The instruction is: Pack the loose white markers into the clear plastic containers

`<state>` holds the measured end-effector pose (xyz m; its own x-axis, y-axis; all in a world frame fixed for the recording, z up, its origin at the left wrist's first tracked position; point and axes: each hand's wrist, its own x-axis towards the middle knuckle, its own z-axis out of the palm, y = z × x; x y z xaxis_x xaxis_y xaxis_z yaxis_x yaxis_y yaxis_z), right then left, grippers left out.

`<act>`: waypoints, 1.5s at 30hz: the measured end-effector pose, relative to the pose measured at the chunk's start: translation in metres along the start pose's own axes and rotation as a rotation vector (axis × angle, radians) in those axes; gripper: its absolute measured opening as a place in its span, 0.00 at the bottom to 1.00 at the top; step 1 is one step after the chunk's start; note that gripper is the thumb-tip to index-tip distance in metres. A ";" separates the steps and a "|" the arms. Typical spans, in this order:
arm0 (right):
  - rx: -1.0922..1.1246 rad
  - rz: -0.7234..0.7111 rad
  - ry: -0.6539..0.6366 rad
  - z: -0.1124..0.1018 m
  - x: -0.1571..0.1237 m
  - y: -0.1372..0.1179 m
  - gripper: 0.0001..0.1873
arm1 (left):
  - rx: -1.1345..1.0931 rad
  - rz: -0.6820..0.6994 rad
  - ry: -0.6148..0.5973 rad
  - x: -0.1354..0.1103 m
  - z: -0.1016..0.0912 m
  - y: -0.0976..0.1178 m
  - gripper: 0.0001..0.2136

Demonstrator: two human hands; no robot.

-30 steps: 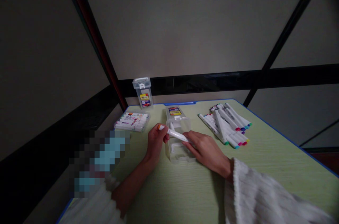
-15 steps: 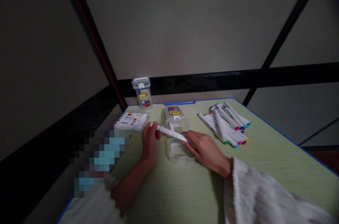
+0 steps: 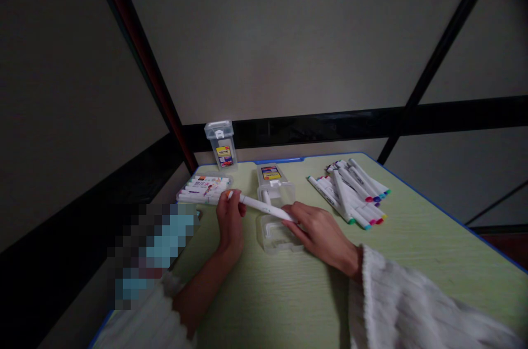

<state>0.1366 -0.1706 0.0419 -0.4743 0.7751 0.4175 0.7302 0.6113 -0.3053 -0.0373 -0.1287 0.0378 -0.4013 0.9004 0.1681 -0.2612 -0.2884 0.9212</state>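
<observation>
A white marker [image 3: 264, 206] is held level between my two hands, above the open clear plastic case. My right hand [image 3: 319, 231] grips its right end, fingers closed around the barrel. At the other end, my left hand [image 3: 230, 225] pinches the orange-tipped cap [image 3: 230, 194] between thumb and fingers. The thumb hides the joint, so I cannot tell if the cap is fully off. Below lies the clear case [image 3: 277, 187] with a yellow label, on its side, its lid [image 3: 264, 242] hinged open toward me. A white marker [image 3: 266, 197] is visible inside.
A pile of white markers [image 3: 355, 192] with coloured ends lies at the right. Behind on the left stands a closed clear case [image 3: 223, 145]; a flat pack of markers [image 3: 202, 187] lies in front of it. A pixelated patch covers the table's left edge. A wall rises behind.
My left hand has shifted slightly left with the orange cap, and more of the white barrel shows between the hands. My right hand has stayed nearly still.
</observation>
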 end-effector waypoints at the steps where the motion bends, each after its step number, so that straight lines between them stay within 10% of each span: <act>1: -0.001 -0.005 0.008 0.000 0.000 0.000 0.12 | 0.007 -0.005 0.007 0.000 0.000 0.000 0.09; 45: 0.003 0.042 -0.094 -0.001 0.001 -0.007 0.14 | 0.092 -0.029 0.007 0.001 -0.003 -0.005 0.11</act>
<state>0.1315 -0.1743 0.0456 -0.4871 0.8116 0.3225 0.7489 0.5782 -0.3239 -0.0392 -0.1271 0.0325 -0.4011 0.9055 0.1382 -0.1910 -0.2303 0.9542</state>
